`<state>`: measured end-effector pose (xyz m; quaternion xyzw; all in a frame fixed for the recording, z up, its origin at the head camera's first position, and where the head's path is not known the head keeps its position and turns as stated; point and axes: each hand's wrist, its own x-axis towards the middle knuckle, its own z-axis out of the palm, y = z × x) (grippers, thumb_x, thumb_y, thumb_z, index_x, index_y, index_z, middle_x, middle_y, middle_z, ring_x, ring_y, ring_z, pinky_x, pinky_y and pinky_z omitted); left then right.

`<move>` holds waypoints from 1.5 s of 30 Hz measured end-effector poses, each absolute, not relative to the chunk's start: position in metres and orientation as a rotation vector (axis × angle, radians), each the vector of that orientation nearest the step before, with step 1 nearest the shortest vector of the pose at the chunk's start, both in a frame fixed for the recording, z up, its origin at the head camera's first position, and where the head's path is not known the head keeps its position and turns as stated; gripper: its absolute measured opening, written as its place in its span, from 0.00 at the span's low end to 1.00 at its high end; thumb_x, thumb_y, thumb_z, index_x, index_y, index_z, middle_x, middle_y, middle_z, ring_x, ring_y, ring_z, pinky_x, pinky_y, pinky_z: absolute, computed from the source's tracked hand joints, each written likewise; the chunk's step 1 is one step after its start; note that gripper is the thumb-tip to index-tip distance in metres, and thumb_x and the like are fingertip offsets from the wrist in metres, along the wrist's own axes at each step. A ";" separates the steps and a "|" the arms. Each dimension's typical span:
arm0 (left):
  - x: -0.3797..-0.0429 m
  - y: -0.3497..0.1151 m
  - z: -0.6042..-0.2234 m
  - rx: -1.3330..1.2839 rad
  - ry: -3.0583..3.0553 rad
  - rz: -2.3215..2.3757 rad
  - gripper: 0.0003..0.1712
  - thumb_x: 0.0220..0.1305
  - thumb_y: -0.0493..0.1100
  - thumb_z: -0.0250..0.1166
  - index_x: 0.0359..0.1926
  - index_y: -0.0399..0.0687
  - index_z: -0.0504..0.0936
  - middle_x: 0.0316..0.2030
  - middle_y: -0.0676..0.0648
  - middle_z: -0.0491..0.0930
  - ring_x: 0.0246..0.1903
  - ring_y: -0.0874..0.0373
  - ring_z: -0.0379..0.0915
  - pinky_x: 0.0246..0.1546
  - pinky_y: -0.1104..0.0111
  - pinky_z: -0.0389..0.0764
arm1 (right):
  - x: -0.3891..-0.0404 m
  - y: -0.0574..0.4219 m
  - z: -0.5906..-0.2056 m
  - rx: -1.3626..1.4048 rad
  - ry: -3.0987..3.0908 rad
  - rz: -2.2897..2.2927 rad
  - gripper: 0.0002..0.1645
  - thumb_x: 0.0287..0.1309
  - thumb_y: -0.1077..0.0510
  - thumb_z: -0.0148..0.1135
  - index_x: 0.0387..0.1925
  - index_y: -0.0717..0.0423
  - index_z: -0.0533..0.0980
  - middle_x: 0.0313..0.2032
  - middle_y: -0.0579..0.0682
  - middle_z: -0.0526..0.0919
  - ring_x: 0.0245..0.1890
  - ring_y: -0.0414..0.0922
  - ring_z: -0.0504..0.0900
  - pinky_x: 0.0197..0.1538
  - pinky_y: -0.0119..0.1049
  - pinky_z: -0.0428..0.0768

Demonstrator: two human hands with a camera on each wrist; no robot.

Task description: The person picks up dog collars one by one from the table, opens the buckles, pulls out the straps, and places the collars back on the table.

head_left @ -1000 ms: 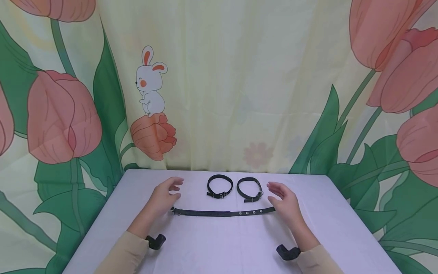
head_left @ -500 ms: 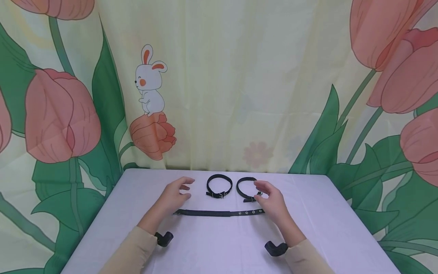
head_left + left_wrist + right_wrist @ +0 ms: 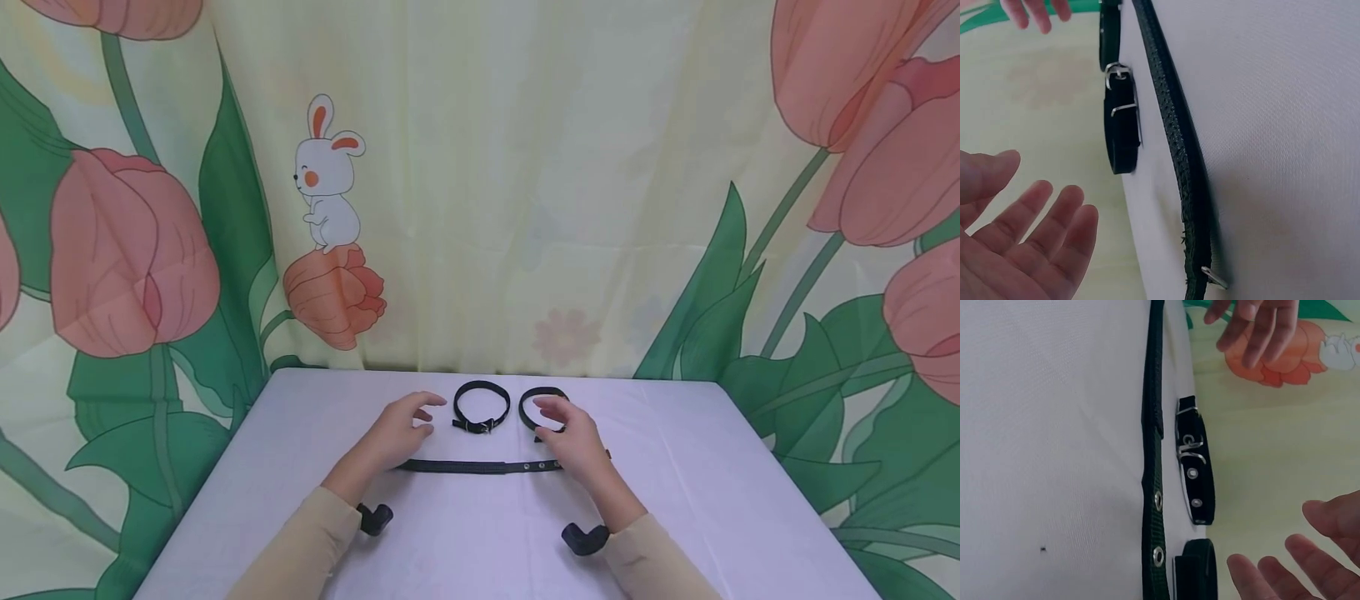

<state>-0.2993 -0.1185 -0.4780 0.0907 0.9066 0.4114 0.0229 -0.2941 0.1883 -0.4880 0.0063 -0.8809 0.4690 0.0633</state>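
Note:
A straight black collar point(image 3: 465, 467) lies flat across the white table, with metal eyelets toward its right end. Behind it stand two buckled black collars: the left loop point(image 3: 472, 427) and the right loop point(image 3: 523, 410). My left hand point(image 3: 397, 433) hovers over the straight collar's left end, fingers relaxed and apart from it. Over the other end, my right hand point(image 3: 576, 442) holds nothing and hides part of the right loop. Both wrist views show loosely spread fingers, with the straight collar point(image 3: 1169, 119) running past the left hand point(image 3: 1029, 244).
The white table point(image 3: 465, 542) reaches back to a curtain point(image 3: 480, 208) printed with tulips and a rabbit. A black wrist camera point(image 3: 377, 518) sits on the left wrist, and another camera point(image 3: 585, 540) on the right.
Both hands have moved inward, closer to each other, above the straight collar. The right hand now covers part of the right loop. The collars have stayed in place.

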 end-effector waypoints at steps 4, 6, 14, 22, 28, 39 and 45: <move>-0.303 -0.116 -0.482 0.335 2.800 1.238 0.26 0.74 0.32 0.66 0.68 0.56 0.82 0.69 0.49 0.80 0.62 0.50 0.82 0.62 0.49 0.83 | -0.297 0.181 -0.491 0.042 -2.675 1.400 0.28 0.64 0.67 0.72 0.64 0.49 0.82 0.63 0.56 0.86 0.68 0.59 0.82 0.68 0.59 0.81; -0.304 -0.114 -0.483 0.364 2.797 1.217 0.25 0.73 0.32 0.66 0.67 0.56 0.82 0.68 0.48 0.80 0.61 0.50 0.82 0.62 0.48 0.82 | -0.298 0.177 -0.492 0.057 -2.676 1.401 0.28 0.64 0.67 0.72 0.64 0.49 0.82 0.64 0.56 0.86 0.68 0.59 0.82 0.69 0.60 0.80; -0.312 -0.107 -0.484 0.381 2.807 1.144 0.24 0.72 0.33 0.67 0.65 0.56 0.83 0.66 0.47 0.81 0.60 0.49 0.82 0.63 0.47 0.82 | -0.305 0.169 -0.495 0.091 -2.692 1.404 0.27 0.63 0.67 0.72 0.63 0.50 0.83 0.63 0.56 0.86 0.65 0.60 0.84 0.69 0.60 0.80; -0.319 -0.100 -0.485 0.340 2.797 1.130 0.24 0.74 0.35 0.67 0.67 0.56 0.81 0.66 0.45 0.82 0.62 0.48 0.81 0.64 0.46 0.81 | -0.311 0.162 -0.500 0.113 -2.722 1.382 0.26 0.63 0.66 0.72 0.63 0.50 0.83 0.59 0.58 0.88 0.63 0.59 0.86 0.66 0.59 0.81; -0.327 -0.096 -0.488 0.338 2.783 1.125 0.24 0.74 0.36 0.66 0.68 0.54 0.80 0.66 0.45 0.82 0.63 0.47 0.80 0.65 0.46 0.81 | -0.316 0.156 -0.504 0.133 -2.750 1.360 0.25 0.63 0.65 0.71 0.61 0.48 0.84 0.57 0.57 0.89 0.61 0.56 0.88 0.65 0.57 0.82; -0.337 -0.090 -0.499 0.372 2.756 1.171 0.25 0.72 0.34 0.66 0.68 0.53 0.81 0.65 0.47 0.83 0.57 0.51 0.81 0.59 0.50 0.82 | -0.326 0.146 -0.509 0.153 -2.776 1.363 0.21 0.62 0.66 0.72 0.56 0.51 0.86 0.55 0.56 0.89 0.51 0.50 0.90 0.46 0.40 0.85; -0.340 -0.088 -0.504 0.420 2.767 1.178 0.24 0.69 0.32 0.68 0.65 0.51 0.83 0.55 0.48 0.85 0.48 0.55 0.79 0.52 0.55 0.81 | -0.329 0.140 -0.508 0.167 -2.811 1.349 0.19 0.62 0.66 0.72 0.54 0.52 0.86 0.48 0.55 0.91 0.39 0.42 0.88 0.40 0.36 0.83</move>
